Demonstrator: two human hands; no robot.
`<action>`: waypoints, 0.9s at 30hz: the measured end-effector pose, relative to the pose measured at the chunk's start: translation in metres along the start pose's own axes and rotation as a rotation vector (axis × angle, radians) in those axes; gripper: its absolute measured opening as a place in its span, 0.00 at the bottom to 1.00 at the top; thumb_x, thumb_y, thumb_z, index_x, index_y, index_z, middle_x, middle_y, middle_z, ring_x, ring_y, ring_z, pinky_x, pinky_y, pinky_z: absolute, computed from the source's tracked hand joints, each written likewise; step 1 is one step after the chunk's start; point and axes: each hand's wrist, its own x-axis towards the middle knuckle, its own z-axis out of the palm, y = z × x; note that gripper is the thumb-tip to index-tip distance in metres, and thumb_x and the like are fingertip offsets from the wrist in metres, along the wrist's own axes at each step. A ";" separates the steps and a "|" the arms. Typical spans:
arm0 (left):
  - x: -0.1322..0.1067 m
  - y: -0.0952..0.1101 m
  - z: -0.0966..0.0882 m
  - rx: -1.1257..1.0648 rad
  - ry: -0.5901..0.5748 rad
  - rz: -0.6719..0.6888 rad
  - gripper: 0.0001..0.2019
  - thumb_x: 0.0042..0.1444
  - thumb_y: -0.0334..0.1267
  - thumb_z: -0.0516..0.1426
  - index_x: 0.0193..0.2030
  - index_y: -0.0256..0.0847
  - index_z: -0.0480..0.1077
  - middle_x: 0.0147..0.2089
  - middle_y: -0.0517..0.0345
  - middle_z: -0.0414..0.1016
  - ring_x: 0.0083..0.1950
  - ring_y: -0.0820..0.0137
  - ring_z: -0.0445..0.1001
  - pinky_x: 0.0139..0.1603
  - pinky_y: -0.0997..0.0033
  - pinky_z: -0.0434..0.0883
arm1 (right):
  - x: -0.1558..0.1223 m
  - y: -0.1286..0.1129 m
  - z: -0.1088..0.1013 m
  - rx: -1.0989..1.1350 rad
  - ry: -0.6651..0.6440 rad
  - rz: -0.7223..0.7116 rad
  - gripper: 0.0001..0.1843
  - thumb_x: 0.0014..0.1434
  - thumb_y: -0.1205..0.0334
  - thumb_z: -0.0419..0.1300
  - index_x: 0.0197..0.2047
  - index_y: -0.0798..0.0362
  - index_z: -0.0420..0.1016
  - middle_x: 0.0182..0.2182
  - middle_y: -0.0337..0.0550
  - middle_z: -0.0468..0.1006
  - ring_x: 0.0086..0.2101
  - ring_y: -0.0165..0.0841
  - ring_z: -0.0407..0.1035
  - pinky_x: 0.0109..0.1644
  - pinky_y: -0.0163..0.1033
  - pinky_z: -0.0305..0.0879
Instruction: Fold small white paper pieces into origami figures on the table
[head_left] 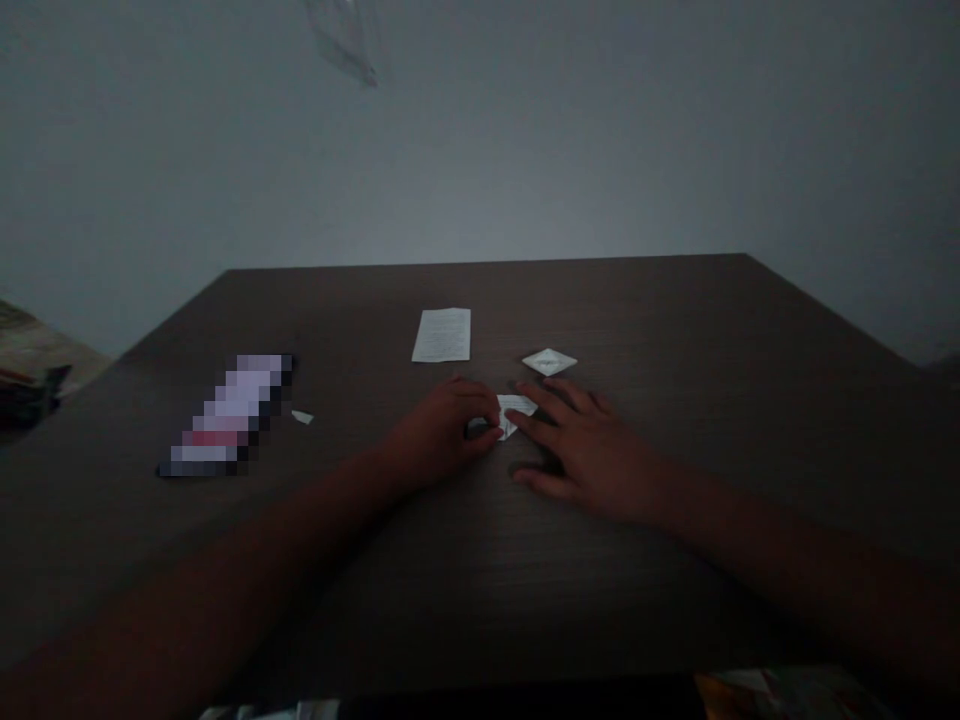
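A small piece of folded white paper (513,408) with faint print lies on the table between my hands. My left hand (448,428) is curled at its left side, with thumb and fingertips pinched on its edge. From the right, my right hand (589,440) reaches over with fingers spread, the index fingertip resting on the paper and the thumb apart from it. Part of the paper is hidden by my fingers. Just beyond my right hand sits a diamond-shaped folded paper (550,361), which looks like a small paper boat.
A printed paper sheet (442,335) lies farther back on the dark wooden table (465,590). To the left are a phone (229,415) with a blurred-out screen and a small paper scrap (302,417). A pale wall (480,150) rises behind the table.
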 end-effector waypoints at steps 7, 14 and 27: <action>-0.001 0.004 0.001 0.017 0.017 0.004 0.03 0.71 0.33 0.65 0.46 0.43 0.82 0.52 0.52 0.88 0.58 0.56 0.86 0.78 0.40 0.73 | 0.001 -0.003 0.002 0.005 -0.004 0.033 0.42 0.78 0.34 0.65 0.85 0.44 0.69 0.87 0.58 0.57 0.80 0.71 0.57 0.75 0.78 0.69; 0.002 0.007 0.008 0.066 0.008 -0.077 0.04 0.70 0.38 0.69 0.43 0.44 0.80 0.53 0.54 0.88 0.60 0.53 0.86 0.83 0.35 0.66 | 0.001 -0.001 0.004 0.017 0.021 0.003 0.41 0.79 0.34 0.63 0.85 0.46 0.69 0.86 0.61 0.60 0.78 0.71 0.60 0.71 0.78 0.71; 0.000 0.001 0.009 0.053 0.027 -0.096 0.04 0.69 0.39 0.71 0.44 0.45 0.82 0.54 0.53 0.89 0.61 0.53 0.85 0.77 0.40 0.73 | -0.002 0.004 0.000 0.076 0.065 -0.030 0.36 0.79 0.40 0.65 0.81 0.49 0.76 0.79 0.65 0.70 0.73 0.67 0.65 0.72 0.74 0.71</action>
